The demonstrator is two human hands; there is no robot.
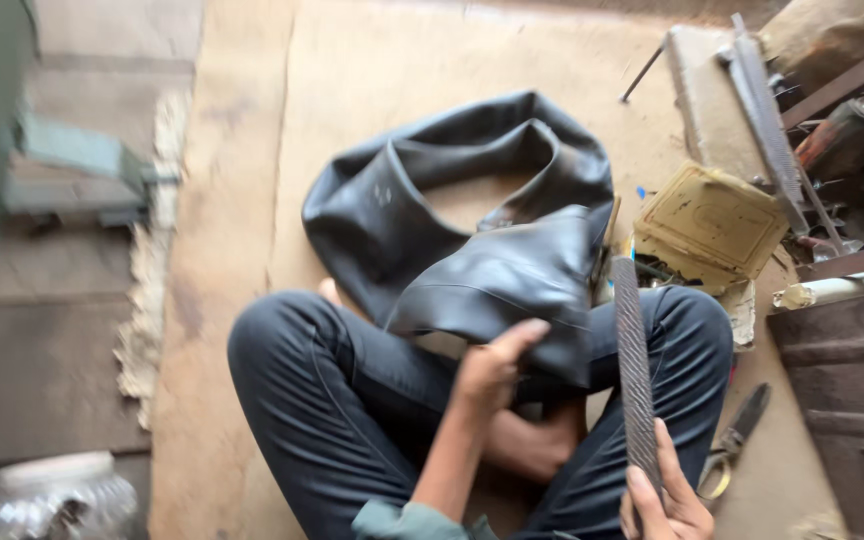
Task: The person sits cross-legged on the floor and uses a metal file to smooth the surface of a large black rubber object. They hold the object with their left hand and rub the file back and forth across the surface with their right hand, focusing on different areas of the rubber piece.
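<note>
Person's sitting cross-legged on a sheet of brown board (372, 60) laid over the floor, dark trousers, bare feet tucked in. Left hand (492, 365) has its fingers (522, 335) curled shut on the near edge of a big black rubber inner tube (472, 240), thumb up on top, pinning that fold against the lap. The tube is limp and flopped out in a loop, the far part lying on the board ahead of the knees and the near part draped over the legs. Right hand (667, 495) is down at the bottom edge of the shot, fingers wrapped closed round the lower end of a long coarse rasp (634, 370), which stands nearly upright just beside the tube's right side, its tip up by the right knee. To the right there's a flat yellowish square tin lid (712, 220), a second long file (767, 120) resting on a block, and a pair of scissors (737, 440) on the floor near the right leg. Everything's a bit motion-blurred, so fine detail is hard to make out.
</note>
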